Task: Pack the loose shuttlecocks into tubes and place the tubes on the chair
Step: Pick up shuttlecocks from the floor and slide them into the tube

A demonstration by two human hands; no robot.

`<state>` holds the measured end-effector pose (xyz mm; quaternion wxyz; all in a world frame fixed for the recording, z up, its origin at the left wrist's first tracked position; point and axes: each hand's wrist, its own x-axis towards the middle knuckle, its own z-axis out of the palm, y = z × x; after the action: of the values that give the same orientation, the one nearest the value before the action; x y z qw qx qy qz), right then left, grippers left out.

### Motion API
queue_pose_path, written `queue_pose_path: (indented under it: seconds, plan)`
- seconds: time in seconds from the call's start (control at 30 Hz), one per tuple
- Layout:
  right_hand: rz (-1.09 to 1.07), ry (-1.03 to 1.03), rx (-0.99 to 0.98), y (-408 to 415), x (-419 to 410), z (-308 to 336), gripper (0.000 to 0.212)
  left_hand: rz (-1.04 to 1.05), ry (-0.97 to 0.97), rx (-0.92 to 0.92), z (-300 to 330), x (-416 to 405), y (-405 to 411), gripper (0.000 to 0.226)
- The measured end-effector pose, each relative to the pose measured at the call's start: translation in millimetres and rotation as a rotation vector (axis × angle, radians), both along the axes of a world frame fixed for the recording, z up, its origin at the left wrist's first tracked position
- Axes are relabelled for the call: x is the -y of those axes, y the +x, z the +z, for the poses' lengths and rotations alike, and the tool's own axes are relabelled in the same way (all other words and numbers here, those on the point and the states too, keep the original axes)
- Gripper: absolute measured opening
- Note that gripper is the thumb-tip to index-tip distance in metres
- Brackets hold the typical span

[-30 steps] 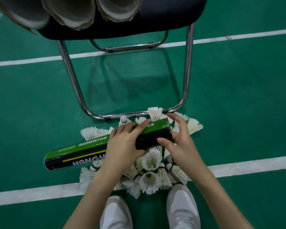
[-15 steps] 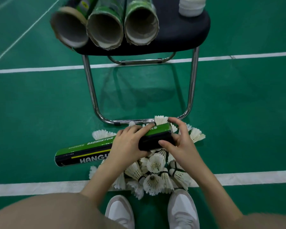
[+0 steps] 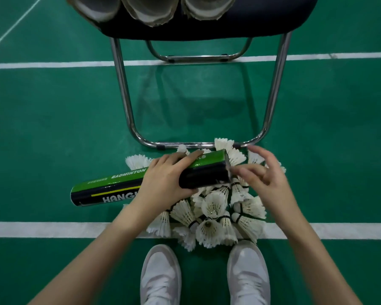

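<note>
A green and black shuttlecock tube [image 3: 119,186] lies nearly level above the floor, its right end over a pile of several white feather shuttlecocks [image 3: 213,210]. My left hand [image 3: 165,181] grips the tube from above, near its right half. My right hand [image 3: 264,175] hovers just past the tube's right end, blurred, fingers spread and holding nothing. Three open cardboard tubes [image 3: 150,7] rest side by side on the black seat of the chair [image 3: 273,20] at the top.
The chair's chrome legs [image 3: 123,95] and floor bar [image 3: 198,145] stand just beyond the pile. My two white shoes [image 3: 161,276] are below it. White court lines [image 3: 42,230] cross the green floor.
My right hand has let go of the tube's right end and drawn back to the right with fingers apart. The view dropped, cutting off the chair's top.
</note>
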<state>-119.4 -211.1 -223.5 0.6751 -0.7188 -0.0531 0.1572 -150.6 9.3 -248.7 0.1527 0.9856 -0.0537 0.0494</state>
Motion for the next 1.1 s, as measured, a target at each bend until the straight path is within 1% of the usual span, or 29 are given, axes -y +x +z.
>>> queue_pose_path:
  seconds: [0.07,0.1,0.17,0.23,0.3,0.37,0.43,0.5,0.53,0.6,0.67,0.73,0.83,0.97,1.03,1.1]
  plan:
    - [-0.151,-0.020,-0.011,0.3,16.4,-14.0,0.036,0.034,0.010,-0.002,-5.7,-5.6,-2.7,0.087]
    - [-0.210,-0.067,-0.018,0.1,24.0,-24.7,0.032,0.046,0.024,0.011,-9.8,-8.0,-4.3,0.087]
    - [-0.286,-0.236,-0.027,0.4,36.7,-49.1,0.028,0.066,0.053,0.045,-19.4,-11.8,-7.3,0.086]
    - [-0.297,-0.420,-0.050,-0.3,44.0,-70.5,0.034,0.074,0.088,0.074,-28.8,-15.1,-10.0,0.085]
    - [-0.265,-0.562,-0.088,-2.5,48.1,-88.8,0.046,0.078,0.113,0.073,-35.5,-16.5,-12.4,0.083]
    - [-0.248,-0.622,-0.131,-5.7,49.3,-102.9,0.056,0.079,0.120,0.068,-39.6,-15.4,-14.4,0.081]
    - [-0.254,-0.634,-0.183,-7.3,49.0,-112.3,0.058,0.079,0.113,0.069,-41.7,-13.6,-15.7,0.079]
    - [-0.265,-0.638,-0.212,-8.0,47.6,-116.9,0.055,0.081,0.102,0.064,-42.8,-12.1,-16.8,0.079]
    - [-0.272,-0.653,-0.193,-8.1,47.1,-118.7,0.052,0.082,0.101,0.065,-43.2,-11.1,-17.5,0.079]
    - [-0.305,-0.700,-0.092,-8.8,46.9,-118.0,0.041,0.075,0.107,0.066,-44.8,-8.3,-19.2,0.081]
    - [-0.331,-0.665,-0.056,-10.0,42.5,-112.6,0.027,0.067,0.119,0.068,-46.8,-5.1,-19.8,0.083]
    - [-0.278,-0.562,-0.141,-11.8,32.5,-109.3,0.020,0.072,0.124,0.073,-48.9,-2.3,-19.3,0.083]
    - [-0.190,-0.370,-0.312,-12.5,20.1,-115.2,0.030,0.077,0.110,0.070,-51.3,1.7,-19.8,0.081]
    - [-0.129,-0.333,-0.319,-9.6,17.7,-120.0,0.037,0.078,0.101,0.056,-53.0,2.8,-21.7,0.083]
    - [-0.143,-0.305,-0.319,-9.2,18.1,-119.0,0.039,0.080,0.106,0.055,-52.7,2.0,-22.0,0.085]
    - [-0.175,-0.311,-0.278,-10.2,19.5,-115.4,0.035,0.082,0.112,0.064,-52.3,1.4,-22.8,0.086]
